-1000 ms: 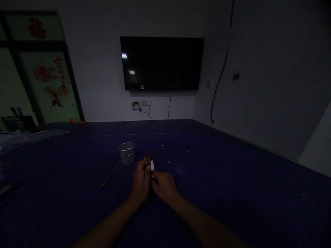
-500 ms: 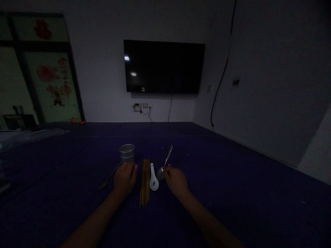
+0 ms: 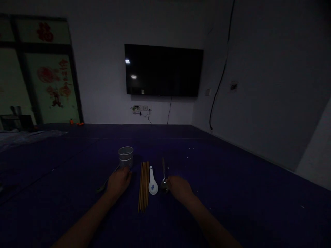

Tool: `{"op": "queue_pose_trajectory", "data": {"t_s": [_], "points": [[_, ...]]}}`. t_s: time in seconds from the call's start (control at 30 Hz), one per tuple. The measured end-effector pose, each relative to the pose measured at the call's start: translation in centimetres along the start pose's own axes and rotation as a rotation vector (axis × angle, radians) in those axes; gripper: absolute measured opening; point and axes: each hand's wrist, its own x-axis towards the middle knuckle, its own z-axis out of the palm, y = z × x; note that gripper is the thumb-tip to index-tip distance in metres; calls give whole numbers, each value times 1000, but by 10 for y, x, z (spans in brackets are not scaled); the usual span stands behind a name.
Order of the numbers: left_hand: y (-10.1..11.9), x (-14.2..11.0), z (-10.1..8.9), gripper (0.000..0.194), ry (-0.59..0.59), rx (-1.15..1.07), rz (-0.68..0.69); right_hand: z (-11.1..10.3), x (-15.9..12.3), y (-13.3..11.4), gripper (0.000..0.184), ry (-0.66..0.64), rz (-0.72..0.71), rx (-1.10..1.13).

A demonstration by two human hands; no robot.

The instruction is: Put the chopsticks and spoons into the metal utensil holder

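My right hand (image 3: 181, 188) pinches a metal spoon (image 3: 163, 172) near its bowl, the handle pointing away from me. Just left of it lies a white soup spoon (image 3: 153, 187) with a blue mark in its bowl. A row of several wooden chopsticks (image 3: 143, 186) lies beside that. My left hand (image 3: 119, 182) is closed, its fingers curled low at the front of a metal cup (image 3: 126, 156); what they hold, if anything, is hidden. Another metal utensil (image 3: 101, 188) lies partly behind this hand; darkness hides whether it is a fork or a spoon.
Everything lies on a dark blue surface (image 3: 176, 137) reaching to the wall. Small white scraps (image 3: 191, 148) are scattered to the right. Clear plastic sheeting (image 3: 33, 136) lies at far left, near small orange objects (image 3: 80, 124). A television (image 3: 164, 70) hangs on the wall.
The metal spoon has turned from a rightward slant to nearly straight, its bowl closer to me, with my right hand on it. My left hand has shifted slightly left and nearer, over the left utensil.
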Motion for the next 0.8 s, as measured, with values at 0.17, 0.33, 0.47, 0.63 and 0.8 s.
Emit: {"op": "queue_pose_trajectory", "data": {"t_s": [0.17,0.33,0.47,0.63,0.8], "points": [[-4,0,-3,32,-61,36,-62,4,2,-3,35,-23,0,-14],[-6,0,2,31,-92,24,-107,8,2,-3,35,-45,6,-29],[-9,1,-1,29,-86,39,-140,8,2,-4,35,-51,12,-33],[-11,-1,-9,29,-12,139,-151,8,2,-6,36,-53,13,-54],[-9,-4,-7,30,35,194,-203,11,2,-8,37,-33,-9,-88]]}}
